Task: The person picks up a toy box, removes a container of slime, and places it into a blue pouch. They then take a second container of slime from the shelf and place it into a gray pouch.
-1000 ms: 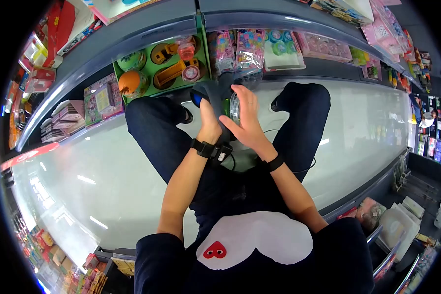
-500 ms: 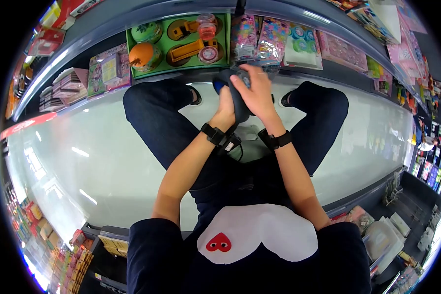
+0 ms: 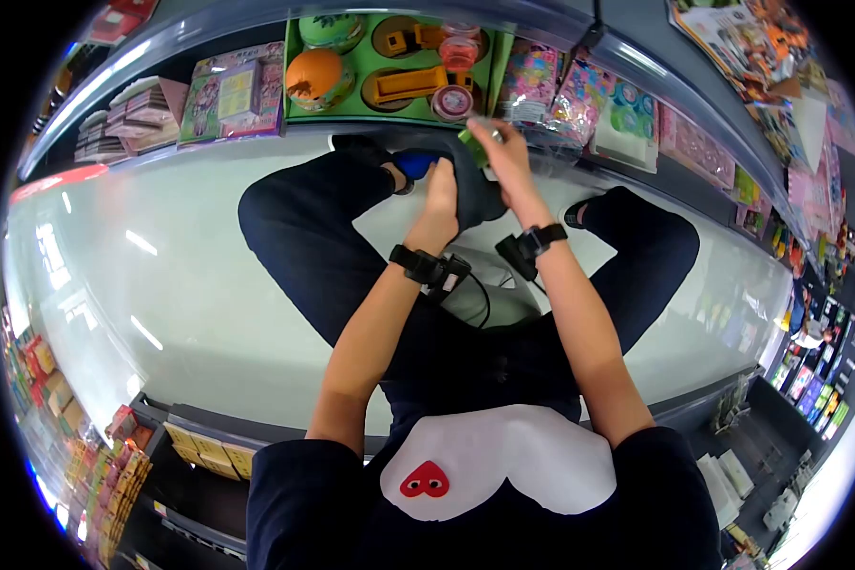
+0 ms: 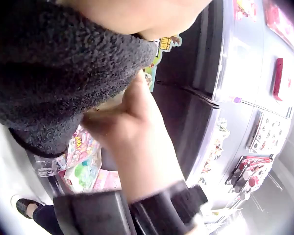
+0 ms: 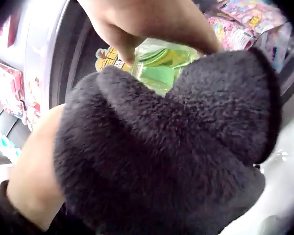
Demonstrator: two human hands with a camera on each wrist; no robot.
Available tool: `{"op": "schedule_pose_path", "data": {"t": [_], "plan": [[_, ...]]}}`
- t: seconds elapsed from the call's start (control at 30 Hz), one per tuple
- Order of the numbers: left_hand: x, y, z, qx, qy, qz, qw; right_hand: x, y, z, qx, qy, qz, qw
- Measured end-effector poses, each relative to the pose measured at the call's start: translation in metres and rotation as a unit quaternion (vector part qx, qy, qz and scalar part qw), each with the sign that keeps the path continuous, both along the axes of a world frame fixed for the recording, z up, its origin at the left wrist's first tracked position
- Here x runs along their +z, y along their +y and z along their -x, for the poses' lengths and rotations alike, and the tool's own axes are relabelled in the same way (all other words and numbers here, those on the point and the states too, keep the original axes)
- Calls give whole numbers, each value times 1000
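My left hand (image 3: pixel 437 204) grips a dark grey fluffy cloth (image 3: pixel 475 185), with a blue patch showing beside the thumb. The cloth bulges large across the right wrist view and hangs in folds in the left wrist view. My right hand (image 3: pixel 515 171) holds a small clear container with green contents (image 5: pixel 159 68) by its side, fingers bent over it. The container's lower part is hidden behind the cloth (image 5: pixel 171 142). Both hands are close together between the knees, just in front of the low shelf.
On the low shelf, a green tray (image 3: pixel 347 106) holds round toys and yellow toy trucks. Colourful packets (image 3: pixel 527 81) lie to its right, boxed items (image 3: pixel 240 93) to its left. A shelf edge (image 3: pixel 627 62) runs above. Pale floor (image 3: pixel 180 247) spreads around the legs.
The right hand's spread fingers have closed on the container, whose green part shows again beside the cloth. The cloth has shifted with the left hand. The head view has turned, moving the shelf rightward.
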State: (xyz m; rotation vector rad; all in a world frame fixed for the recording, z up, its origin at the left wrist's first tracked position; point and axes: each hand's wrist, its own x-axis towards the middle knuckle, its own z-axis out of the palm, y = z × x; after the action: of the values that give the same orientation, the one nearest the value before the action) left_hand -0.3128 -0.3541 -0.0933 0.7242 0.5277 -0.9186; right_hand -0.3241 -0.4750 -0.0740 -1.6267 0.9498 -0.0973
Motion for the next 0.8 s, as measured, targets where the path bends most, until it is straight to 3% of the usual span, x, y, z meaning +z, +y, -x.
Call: {"op": "schedule_pose_path", "data": {"t": [0.03,0.1,0.13,0.2,0.3,0.43,0.47,0.57,0.6,0.7,0.77,0.8], "plan": [[10,-2,3,4,28,7,1000,1,-5,-13,-9,-12,-1,1000],[21,1,2,8,-47,138,989,-22,-22,-39,67,-67,166,982],[38,-7,2,48,19,64,997,-34,-25,-50,96,-61,215,970],[23,-9,1,61,-10,63,996,-47,-28,-70,153,-52,310,937],[9,-17,-7,85,-12,26,996,-64,-36,-95,265,-80,351,894],[1,-25,-14,66,-36,-36,997,-100,-51,-96,381,-3,346,858],[2,-27,-14,50,-26,-65,996,-97,-53,-94,368,-55,333,866],[13,-29,-15,52,-33,-35,998,-82,-64,-79,328,-49,244,911],[21,-31,-16,56,-21,-64,996,-77,-66,-72,303,-74,297,902],[41,-36,-12,50,-20,-142,988,-46,-68,-49,199,-85,310,926],[44,-42,-10,30,-56,-181,981,-13,-67,-28,228,-84,381,892],[43,-45,-7,5,-129,-157,979,4,-68,-14,261,-97,419,865]]}}
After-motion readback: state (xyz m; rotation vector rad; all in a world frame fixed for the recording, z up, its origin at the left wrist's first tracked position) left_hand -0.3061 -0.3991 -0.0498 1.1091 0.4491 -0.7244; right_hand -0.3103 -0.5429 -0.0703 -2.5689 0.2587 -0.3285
